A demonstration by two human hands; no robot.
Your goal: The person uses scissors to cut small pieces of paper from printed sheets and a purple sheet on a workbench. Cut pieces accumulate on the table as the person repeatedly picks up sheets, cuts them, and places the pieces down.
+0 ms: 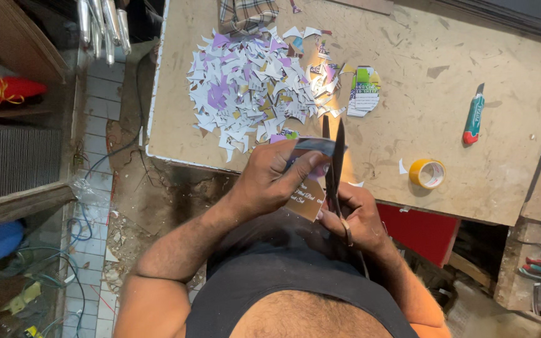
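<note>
Over the board table, hands scissor a card (purple-tan)

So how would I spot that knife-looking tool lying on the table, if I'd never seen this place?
Start at the big tan worktable and look to its right side, away from the heap of paper scraps. There lies a utility knife by itself, above the roll of yellow tape. Its slim green body with a red end sets it apart from the round tape.

The scuffed tan worktop carries a heap of paper scraps, a stack of cut cards, a green-handled utility knife and a yellow tape roll.
</note>
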